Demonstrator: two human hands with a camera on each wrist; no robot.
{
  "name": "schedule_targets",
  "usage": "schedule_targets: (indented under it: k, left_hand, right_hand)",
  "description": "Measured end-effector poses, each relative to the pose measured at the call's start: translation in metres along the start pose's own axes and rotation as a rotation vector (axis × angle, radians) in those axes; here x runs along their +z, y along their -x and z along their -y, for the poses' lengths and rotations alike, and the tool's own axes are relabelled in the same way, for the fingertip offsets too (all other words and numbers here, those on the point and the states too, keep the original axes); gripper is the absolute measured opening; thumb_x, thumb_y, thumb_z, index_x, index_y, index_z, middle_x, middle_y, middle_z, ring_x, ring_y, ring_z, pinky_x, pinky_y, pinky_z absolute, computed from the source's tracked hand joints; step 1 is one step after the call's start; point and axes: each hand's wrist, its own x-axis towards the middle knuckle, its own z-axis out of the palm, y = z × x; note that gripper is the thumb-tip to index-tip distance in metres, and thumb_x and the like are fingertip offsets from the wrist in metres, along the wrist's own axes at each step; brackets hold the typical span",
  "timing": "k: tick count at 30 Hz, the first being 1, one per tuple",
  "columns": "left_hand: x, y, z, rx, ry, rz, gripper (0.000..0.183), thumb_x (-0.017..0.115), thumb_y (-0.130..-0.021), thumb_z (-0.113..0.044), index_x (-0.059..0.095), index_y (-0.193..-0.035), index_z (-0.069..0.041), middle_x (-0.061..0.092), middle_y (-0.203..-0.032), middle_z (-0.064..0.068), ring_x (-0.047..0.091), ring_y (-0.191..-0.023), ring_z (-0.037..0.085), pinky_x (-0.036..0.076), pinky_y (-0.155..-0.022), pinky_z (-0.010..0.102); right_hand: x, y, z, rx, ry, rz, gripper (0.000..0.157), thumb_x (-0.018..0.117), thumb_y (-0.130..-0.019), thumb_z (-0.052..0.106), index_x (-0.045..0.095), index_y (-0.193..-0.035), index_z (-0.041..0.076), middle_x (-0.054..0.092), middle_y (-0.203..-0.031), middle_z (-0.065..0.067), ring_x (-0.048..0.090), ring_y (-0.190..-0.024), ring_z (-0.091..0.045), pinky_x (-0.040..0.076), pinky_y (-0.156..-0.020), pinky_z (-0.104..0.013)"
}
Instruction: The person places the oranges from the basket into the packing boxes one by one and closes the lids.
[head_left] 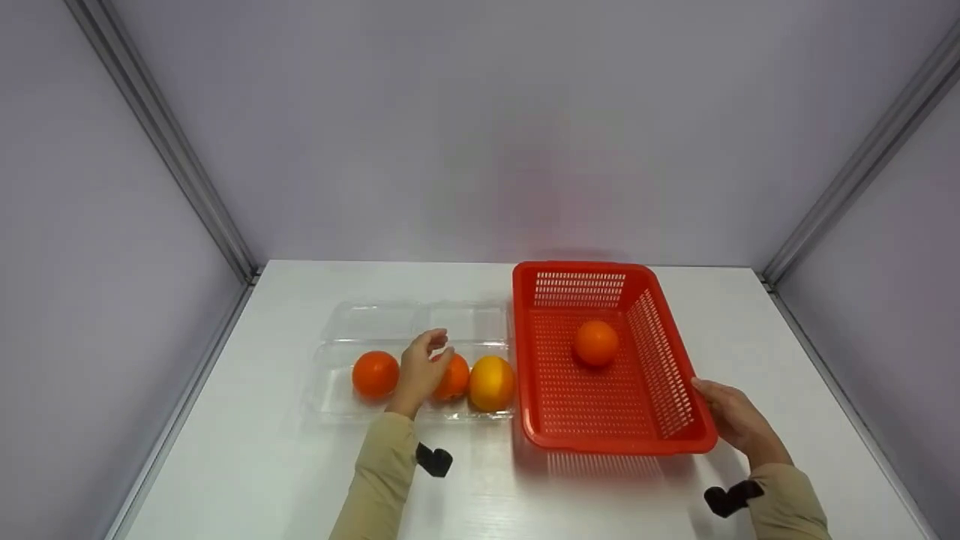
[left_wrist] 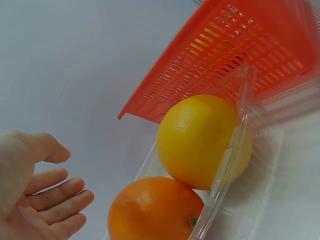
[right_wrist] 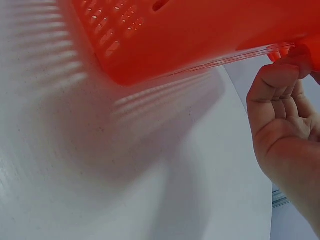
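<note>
My left hand (head_left: 418, 373) hovers over a clear plastic clamshell box (head_left: 330, 397), fingers loosely bent and nothing in them. Inside the box sit a red-orange fruit (head_left: 375, 375) left of the hand, an orange (left_wrist: 152, 210) partly covered by it in the head view, and a yellow fruit (left_wrist: 192, 140) at the right end. With curled fingers and thumb, my right hand (head_left: 739, 420) grips the right rim of a red perforated plastic basket (head_left: 529, 375). One orange ball-shaped fruit (head_left: 596, 343) lies on the basket floor.
The box's lid (head_left: 375, 321) is folded back behind it. The basket stands close against the box's right end. Pale wall panels (head_left: 375, 135) enclose the white table (head_left: 247, 450) at the back and both sides.
</note>
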Motion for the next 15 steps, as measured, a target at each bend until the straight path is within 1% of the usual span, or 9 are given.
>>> schedule_targets:
  k: [3, 7, 9, 12, 15]
  left_hand:
    - [0.000, 0.000, 0.000, 0.016, -0.007, 0.007, 0.036, 0.058, -0.093, -0.006, 0.055, -0.127, 0.004, 0.061, -0.125, 0.024, 0.057, -0.120, 0.037, 0.045, -0.108, 0.050]
    - [0.001, 0.001, -0.002, -0.007, -0.002, 0.013, 0.037, 0.058, -0.093, -0.007, 0.055, -0.129, 0.002, 0.061, -0.126, 0.021, 0.056, -0.122, 0.036, 0.044, -0.109, 0.048]
    - [0.002, 0.001, -0.003, -0.007, 0.002, 0.014, 0.037, 0.058, -0.093, -0.007, 0.055, -0.129, 0.001, 0.061, -0.126, 0.021, 0.056, -0.122, 0.035, 0.045, -0.109, 0.048]
    - [0.004, 0.001, -0.005, -0.002, 0.012, 0.021, 0.037, 0.058, -0.093, -0.007, 0.054, -0.129, 0.002, 0.061, -0.127, 0.021, 0.056, -0.123, 0.035, 0.045, -0.108, 0.047]
    - [0.006, 0.000, -0.007, 0.006, 0.025, 0.026, 0.038, 0.058, -0.093, -0.007, 0.054, -0.129, 0.003, 0.060, -0.127, 0.022, 0.056, -0.123, 0.035, 0.047, -0.107, 0.046]
  right_hand:
    - [-0.003, -0.001, 0.001, -0.024, 0.038, 0.030, 0.027, 0.040, -0.103, 0.030, 0.065, -0.110, 0.020, 0.072, -0.096, 0.009, 0.069, -0.089, -0.008, 0.057, -0.083, -0.026]
    - [-0.004, -0.002, 0.005, -0.040, 0.071, 0.038, 0.028, 0.040, -0.104, 0.026, 0.067, -0.107, 0.018, 0.072, -0.093, 0.009, 0.070, -0.085, -0.008, 0.057, -0.082, -0.024]
    - [-0.003, -0.003, 0.008, -0.046, 0.086, 0.016, 0.026, 0.042, -0.103, 0.026, 0.066, -0.107, 0.018, 0.072, -0.092, 0.010, 0.070, -0.085, -0.007, 0.057, -0.081, -0.024]
    - [-0.001, -0.004, 0.012, -0.042, 0.102, -0.041, 0.024, 0.046, -0.101, 0.030, 0.065, -0.110, 0.017, 0.072, -0.093, 0.011, 0.069, -0.085, -0.006, 0.057, -0.080, -0.023]
    - [0.001, -0.005, 0.016, -0.043, 0.116, -0.101, 0.028, 0.048, -0.100, 0.034, 0.063, -0.115, 0.014, 0.071, -0.093, 0.013, 0.068, -0.086, -0.004, 0.057, -0.080, -0.021]
